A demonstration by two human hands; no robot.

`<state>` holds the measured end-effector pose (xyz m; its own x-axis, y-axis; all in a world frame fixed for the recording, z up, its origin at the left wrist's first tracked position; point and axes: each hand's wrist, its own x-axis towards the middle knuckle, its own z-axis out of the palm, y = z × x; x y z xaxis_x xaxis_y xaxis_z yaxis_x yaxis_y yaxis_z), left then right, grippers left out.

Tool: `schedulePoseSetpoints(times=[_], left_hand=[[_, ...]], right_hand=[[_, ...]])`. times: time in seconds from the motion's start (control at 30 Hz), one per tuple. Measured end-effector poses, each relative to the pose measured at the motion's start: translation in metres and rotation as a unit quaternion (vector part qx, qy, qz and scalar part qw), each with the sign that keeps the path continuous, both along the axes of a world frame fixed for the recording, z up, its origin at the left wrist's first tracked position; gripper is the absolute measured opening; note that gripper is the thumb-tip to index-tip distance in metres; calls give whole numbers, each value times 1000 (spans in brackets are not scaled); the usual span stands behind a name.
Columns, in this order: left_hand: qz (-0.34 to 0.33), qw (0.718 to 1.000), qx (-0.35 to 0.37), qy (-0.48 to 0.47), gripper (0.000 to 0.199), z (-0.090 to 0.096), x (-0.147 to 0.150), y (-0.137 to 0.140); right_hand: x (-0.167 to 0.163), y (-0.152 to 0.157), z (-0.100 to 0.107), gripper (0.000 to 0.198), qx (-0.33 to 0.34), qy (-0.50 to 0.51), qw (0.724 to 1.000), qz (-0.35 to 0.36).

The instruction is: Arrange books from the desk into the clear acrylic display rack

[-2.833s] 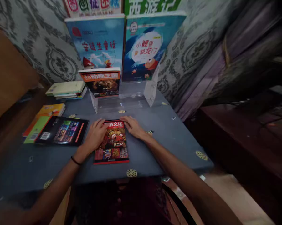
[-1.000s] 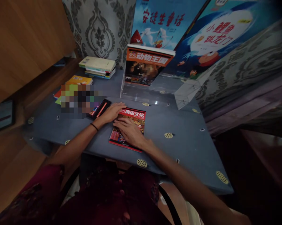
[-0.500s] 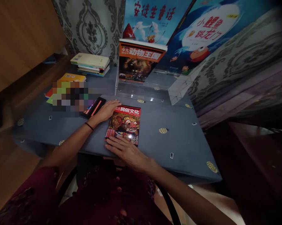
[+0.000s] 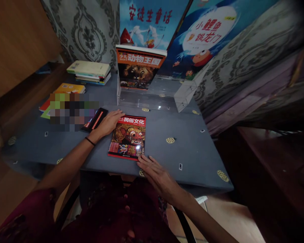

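A red book with a painted mask on its cover [image 4: 129, 135] lies closed and face up on the table. My left hand [image 4: 110, 122] rests flat by its upper left edge, fingers stretched out over the corner. At the lower right corner, my right hand [image 4: 157, 173] touches the book with its fingertips, its fingers extended. Just left of my left hand lies a dark book with a red strip [image 4: 98, 118], partly blurred out by blocks.
On a clear acrylic stand [image 4: 184, 98] at the back are an orange-topped lion book [image 4: 136, 72], a light-blue book [image 4: 146, 20] and a dark-blue fish book [image 4: 204, 37]. A book stack [image 4: 91, 71] and an orange book [image 4: 70, 88] occupy the left of the cloth-covered table [image 4: 187, 152].
My right hand has slid from the book's lower cover to its lower right corner, uncovering the bottom of the cover. My left hand stays at the upper left. The view has shifted slightly.
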<state>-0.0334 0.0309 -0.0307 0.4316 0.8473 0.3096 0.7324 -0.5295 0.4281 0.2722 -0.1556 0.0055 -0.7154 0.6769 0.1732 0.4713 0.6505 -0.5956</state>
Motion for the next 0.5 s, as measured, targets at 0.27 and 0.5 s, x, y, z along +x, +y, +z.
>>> schedulePoseSetpoints(times=[0.27,0.5], left_hand=[[87,996,31,21,45,1,15,-30],[91,995,7,-35,50,5,23,-54]], right_hand=[[-7,29,-9,53,52,-12,994,-99],[-35,72,-18,51,71,-23,985,-159]])
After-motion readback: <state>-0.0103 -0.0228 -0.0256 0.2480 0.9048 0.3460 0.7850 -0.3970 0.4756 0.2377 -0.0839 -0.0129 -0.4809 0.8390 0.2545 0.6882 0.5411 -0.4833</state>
